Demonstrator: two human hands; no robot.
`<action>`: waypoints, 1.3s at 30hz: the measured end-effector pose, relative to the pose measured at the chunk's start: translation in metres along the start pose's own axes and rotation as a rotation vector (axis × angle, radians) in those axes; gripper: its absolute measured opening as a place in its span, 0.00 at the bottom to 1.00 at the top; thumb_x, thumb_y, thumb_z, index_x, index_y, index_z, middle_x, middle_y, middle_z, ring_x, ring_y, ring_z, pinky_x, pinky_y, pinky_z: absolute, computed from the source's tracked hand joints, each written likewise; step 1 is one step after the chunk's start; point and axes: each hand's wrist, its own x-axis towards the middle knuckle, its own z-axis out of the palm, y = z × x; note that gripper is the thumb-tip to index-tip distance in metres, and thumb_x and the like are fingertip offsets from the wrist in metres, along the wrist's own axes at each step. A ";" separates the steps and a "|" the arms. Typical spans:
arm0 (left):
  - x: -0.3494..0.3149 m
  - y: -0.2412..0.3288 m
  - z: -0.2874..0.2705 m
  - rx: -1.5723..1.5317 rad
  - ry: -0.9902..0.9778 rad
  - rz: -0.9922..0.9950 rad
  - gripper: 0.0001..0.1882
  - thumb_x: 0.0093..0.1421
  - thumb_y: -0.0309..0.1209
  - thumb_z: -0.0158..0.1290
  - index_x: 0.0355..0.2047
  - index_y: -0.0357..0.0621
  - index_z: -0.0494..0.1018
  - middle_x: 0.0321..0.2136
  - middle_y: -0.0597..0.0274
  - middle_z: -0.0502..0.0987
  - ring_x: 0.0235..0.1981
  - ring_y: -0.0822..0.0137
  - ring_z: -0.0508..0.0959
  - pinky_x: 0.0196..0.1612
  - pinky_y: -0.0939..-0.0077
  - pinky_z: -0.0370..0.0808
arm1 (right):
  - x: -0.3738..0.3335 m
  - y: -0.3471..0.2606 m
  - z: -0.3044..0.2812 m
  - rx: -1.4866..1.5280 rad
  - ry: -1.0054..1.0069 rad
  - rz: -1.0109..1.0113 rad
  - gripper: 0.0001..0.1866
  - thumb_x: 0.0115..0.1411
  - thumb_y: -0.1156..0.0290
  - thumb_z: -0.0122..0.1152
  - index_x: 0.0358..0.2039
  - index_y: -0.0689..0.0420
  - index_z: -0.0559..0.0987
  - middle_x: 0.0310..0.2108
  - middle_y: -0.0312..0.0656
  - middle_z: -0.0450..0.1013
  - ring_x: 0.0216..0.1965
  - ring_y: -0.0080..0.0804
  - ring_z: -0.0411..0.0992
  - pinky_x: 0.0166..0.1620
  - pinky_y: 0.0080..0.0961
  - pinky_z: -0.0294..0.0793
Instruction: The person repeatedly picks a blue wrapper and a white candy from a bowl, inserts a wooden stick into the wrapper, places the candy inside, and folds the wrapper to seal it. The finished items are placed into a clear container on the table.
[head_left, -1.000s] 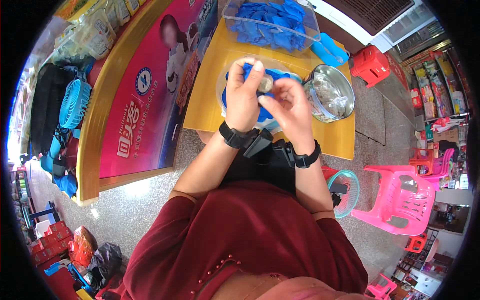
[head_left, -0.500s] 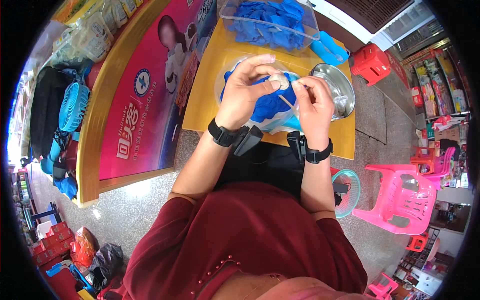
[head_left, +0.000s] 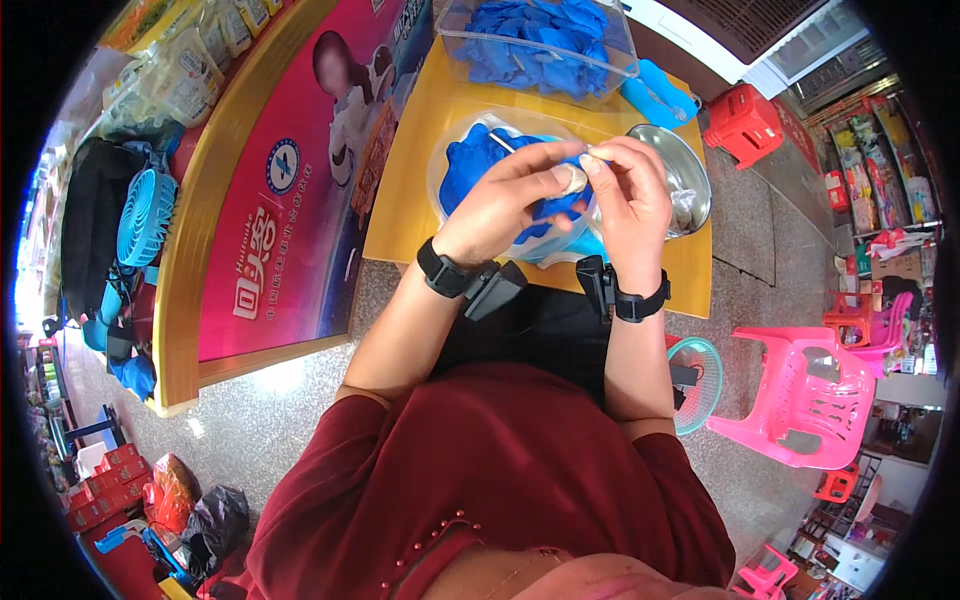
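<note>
Over the table, my left hand [head_left: 505, 205] is closed with a small pale lump [head_left: 575, 180] at its thumb tip. I cannot tell what the lump is made of. My right hand [head_left: 632, 195] meets it, thumb and forefinger pinched together; whatever they pinch is mostly hidden. A thin white stick [head_left: 502, 140] shows just beyond my left fingers, its other end hidden. Beneath both hands, blue petal-like pieces [head_left: 464, 172] fill a clear plastic bowl [head_left: 433, 180]. Each wrist wears a black strap with a small black device.
A clear bin [head_left: 625, 58] of blue petals stands at the table's far side, beside a blue pouch-like item [head_left: 657, 95]. A round metal tin [head_left: 700, 175] sits right. A counter with a pink panel [head_left: 270, 230] flanks the left; a pink chair [head_left: 800, 395] stands right.
The stick, which slanted below the fingers near my right hand, now shows beyond my left fingers. My left hand has turned, its fingers folding toward the right hand, and the pale lump sits slightly lower.
</note>
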 end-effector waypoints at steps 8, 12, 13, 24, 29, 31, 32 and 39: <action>-0.001 -0.004 0.006 -0.041 0.188 0.125 0.21 0.68 0.30 0.45 0.60 0.40 0.63 0.49 0.58 0.73 0.47 0.66 0.76 0.43 0.69 0.80 | -0.013 -0.005 0.006 0.268 -0.112 0.324 0.04 0.59 0.78 0.63 0.32 0.64 0.76 0.32 0.37 0.70 0.26 0.20 0.74 0.31 0.16 0.75; -0.001 0.000 0.005 -0.043 0.140 0.068 0.22 0.67 0.28 0.48 0.60 0.40 0.63 0.48 0.57 0.73 0.46 0.66 0.76 0.42 0.69 0.80 | -0.013 -0.003 0.003 0.342 -0.180 0.431 0.05 0.63 0.75 0.60 0.33 0.63 0.75 0.32 0.36 0.70 0.28 0.18 0.73 0.31 0.16 0.76; -0.001 0.001 0.002 -0.033 0.105 0.069 0.22 0.66 0.28 0.49 0.60 0.40 0.62 0.48 0.57 0.73 0.46 0.67 0.76 0.42 0.69 0.81 | -0.013 -0.003 0.002 0.378 -0.193 0.469 0.06 0.64 0.74 0.59 0.34 0.63 0.75 0.32 0.35 0.70 0.28 0.17 0.72 0.32 0.16 0.76; -0.004 0.002 -0.004 0.405 0.132 0.325 0.27 0.61 0.22 0.54 0.61 0.42 0.61 0.48 0.57 0.72 0.41 0.71 0.76 0.35 0.78 0.80 | -0.021 0.006 0.000 0.409 -0.263 0.448 0.07 0.66 0.68 0.57 0.35 0.58 0.73 0.31 0.28 0.68 0.31 0.12 0.63 0.35 0.14 0.65; -0.006 0.005 -0.008 0.394 0.168 0.189 0.28 0.60 0.24 0.54 0.60 0.43 0.62 0.50 0.58 0.72 0.36 0.74 0.75 0.28 0.84 0.74 | -0.017 -0.001 0.008 0.272 -0.089 0.308 0.08 0.62 0.71 0.61 0.38 0.59 0.74 0.31 0.30 0.70 0.31 0.16 0.65 0.33 0.16 0.66; -0.006 0.007 -0.010 0.406 0.172 0.156 0.27 0.60 0.25 0.54 0.60 0.44 0.63 0.49 0.60 0.72 0.33 0.76 0.75 0.27 0.85 0.72 | -0.006 -0.009 0.011 0.082 -0.051 0.142 0.08 0.60 0.72 0.63 0.37 0.60 0.75 0.32 0.33 0.71 0.31 0.19 0.66 0.33 0.17 0.67; -0.007 0.007 -0.010 0.413 0.175 0.138 0.26 0.60 0.25 0.54 0.59 0.45 0.63 0.48 0.60 0.73 0.32 0.77 0.74 0.26 0.86 0.70 | -0.001 -0.010 0.010 0.002 -0.058 0.071 0.09 0.59 0.72 0.64 0.37 0.60 0.75 0.32 0.34 0.71 0.31 0.21 0.67 0.33 0.17 0.67; -0.004 0.003 -0.003 0.449 0.262 0.504 0.24 0.58 0.22 0.57 0.55 0.45 0.67 0.41 0.63 0.74 0.31 0.79 0.74 0.25 0.86 0.71 | -0.002 -0.007 0.003 0.306 -0.084 0.272 0.06 0.61 0.72 0.63 0.34 0.60 0.76 0.31 0.31 0.72 0.31 0.16 0.69 0.35 0.14 0.68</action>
